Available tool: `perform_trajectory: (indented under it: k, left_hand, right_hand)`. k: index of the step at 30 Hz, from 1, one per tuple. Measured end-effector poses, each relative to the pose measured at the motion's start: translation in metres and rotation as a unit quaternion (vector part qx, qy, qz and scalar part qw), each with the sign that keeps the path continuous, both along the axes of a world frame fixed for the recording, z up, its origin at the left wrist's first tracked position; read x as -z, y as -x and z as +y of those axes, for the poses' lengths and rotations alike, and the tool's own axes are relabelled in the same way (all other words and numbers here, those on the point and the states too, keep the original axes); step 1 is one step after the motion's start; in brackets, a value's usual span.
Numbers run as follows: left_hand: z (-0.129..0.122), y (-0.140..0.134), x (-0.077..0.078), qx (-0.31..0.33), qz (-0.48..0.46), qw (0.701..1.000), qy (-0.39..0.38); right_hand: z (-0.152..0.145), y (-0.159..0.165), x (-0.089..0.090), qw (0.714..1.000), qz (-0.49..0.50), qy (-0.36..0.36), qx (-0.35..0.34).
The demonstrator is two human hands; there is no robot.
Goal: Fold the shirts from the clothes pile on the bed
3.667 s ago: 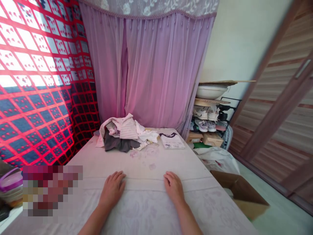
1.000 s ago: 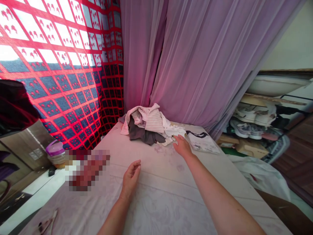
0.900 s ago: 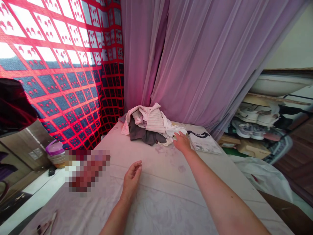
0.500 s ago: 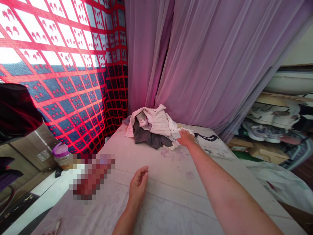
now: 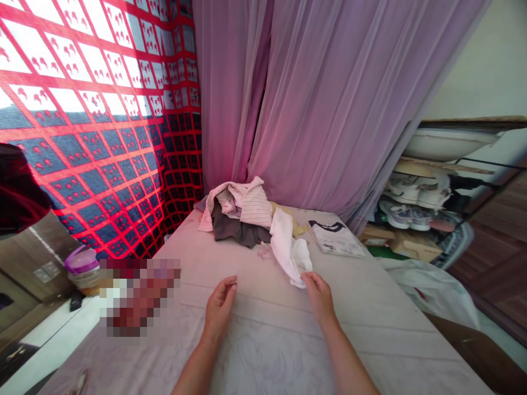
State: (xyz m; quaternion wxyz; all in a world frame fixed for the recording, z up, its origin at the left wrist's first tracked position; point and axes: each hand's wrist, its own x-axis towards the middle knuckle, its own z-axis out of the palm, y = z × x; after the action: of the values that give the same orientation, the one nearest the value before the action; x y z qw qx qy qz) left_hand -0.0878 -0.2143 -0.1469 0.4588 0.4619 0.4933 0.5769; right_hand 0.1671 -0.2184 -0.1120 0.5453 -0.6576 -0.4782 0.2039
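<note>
My right hand (image 5: 319, 293) pinches the lower end of a white garment (image 5: 284, 241), whose other end reaches back to the pile of clothes. What kind of garment it is, I cannot make out. In the pile, a pink striped garment (image 5: 255, 206) lies over a dark grey one (image 5: 234, 230), and some pale yellow cloth (image 5: 302, 227) shows behind the white piece. My left hand (image 5: 221, 302) hovers over the bed in front of the pile, fingers loosely bent and apart, with nothing in it. To the right of the pile lies a flat folded white shirt (image 5: 335, 238) with a black neckband.
The clothes lie on a bed with a pale patterned sheet (image 5: 263, 340). Purple curtains (image 5: 321, 109) hang behind it, and a red checked curtain (image 5: 123, 153) at the left. A rack with shoes (image 5: 405, 214) stands at the right. A purple-lidded tub (image 5: 84, 269) is at the left.
My right hand has come back toward me from the pile, drawing the white garment out with it. My left hand stays nearly in place. The view has turned slightly right.
</note>
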Motion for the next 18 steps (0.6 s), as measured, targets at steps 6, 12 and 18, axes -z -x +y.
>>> perform_trajectory:
  k: [6,12,18]
  left_hand:
    - [-0.002,0.0,-0.002,0.009,0.016,1.0,-0.003]
    - [-0.002,0.0,0.0,0.011,0.037,0.999,-0.007]
    - [-0.001,-0.001,0.0,0.011,0.052,0.998,-0.017]
  right_hand:
    - [-0.063,0.003,0.024,0.966,-0.248,0.053,-0.051]
    - [-0.067,-0.019,0.013,0.949,-0.31,0.06,0.023]
    - [-0.027,-0.014,-0.016,0.948,-0.308,0.082,0.0]
